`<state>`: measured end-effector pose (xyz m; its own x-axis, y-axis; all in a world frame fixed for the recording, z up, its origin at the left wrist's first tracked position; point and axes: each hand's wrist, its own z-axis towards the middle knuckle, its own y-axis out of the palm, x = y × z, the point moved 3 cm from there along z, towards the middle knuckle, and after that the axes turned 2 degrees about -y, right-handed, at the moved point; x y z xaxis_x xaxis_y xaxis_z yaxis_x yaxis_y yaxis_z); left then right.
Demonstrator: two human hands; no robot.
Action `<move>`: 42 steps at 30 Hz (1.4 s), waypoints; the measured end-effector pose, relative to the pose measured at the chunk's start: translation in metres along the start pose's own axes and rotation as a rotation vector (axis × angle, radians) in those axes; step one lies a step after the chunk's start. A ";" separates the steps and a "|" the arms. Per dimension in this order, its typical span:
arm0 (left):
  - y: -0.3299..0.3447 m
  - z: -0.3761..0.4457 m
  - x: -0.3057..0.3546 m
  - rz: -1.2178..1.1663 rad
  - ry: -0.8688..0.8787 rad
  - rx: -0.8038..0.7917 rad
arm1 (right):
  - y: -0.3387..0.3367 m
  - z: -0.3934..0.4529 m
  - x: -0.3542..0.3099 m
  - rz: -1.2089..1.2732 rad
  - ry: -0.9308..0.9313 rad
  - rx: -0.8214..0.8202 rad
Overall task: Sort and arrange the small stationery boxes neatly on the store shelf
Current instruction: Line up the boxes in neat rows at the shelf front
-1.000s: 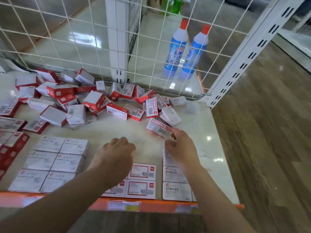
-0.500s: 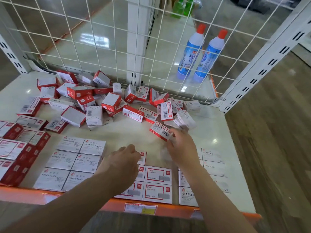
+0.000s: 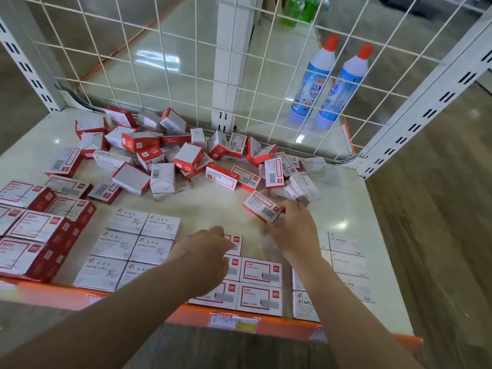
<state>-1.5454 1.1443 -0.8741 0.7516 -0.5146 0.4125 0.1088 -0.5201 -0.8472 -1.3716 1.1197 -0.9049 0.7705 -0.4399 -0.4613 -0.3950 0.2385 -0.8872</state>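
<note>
Head view: right hand (image 3: 292, 230) pinches a red box (image 3: 262, 209) (barcode side up) just off the shelf (image 3: 218, 211), nr the front of the pile (image 3: 186, 155). Left hand (image 3: 205, 251), fingers loosely curled & empty, hovers in front of the pile over the red-box rows (image 3: 259, 283).
</note>
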 end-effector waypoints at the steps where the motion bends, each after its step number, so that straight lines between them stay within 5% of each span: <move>1: -0.001 -0.001 0.000 -0.026 -0.004 -0.002 | -0.002 -0.003 -0.002 -0.008 -0.009 0.004; 15: -0.030 -0.006 -0.021 -0.623 -0.283 0.171 | -0.023 -0.072 -0.051 0.144 -0.138 -0.174; 35: -0.045 -0.035 -0.019 -0.767 -0.200 0.077 | -0.039 -0.083 -0.061 0.271 -0.097 -0.245; 42: -0.041 -0.036 -0.023 -1.053 -0.535 -0.013 | -0.039 -0.093 -0.066 0.107 -0.160 -0.143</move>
<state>-1.5907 1.1525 -0.8369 0.4728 0.5212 0.7105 0.8335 -0.5262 -0.1686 -1.4533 1.0585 -0.8409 0.7854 -0.2732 -0.5555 -0.5368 0.1462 -0.8309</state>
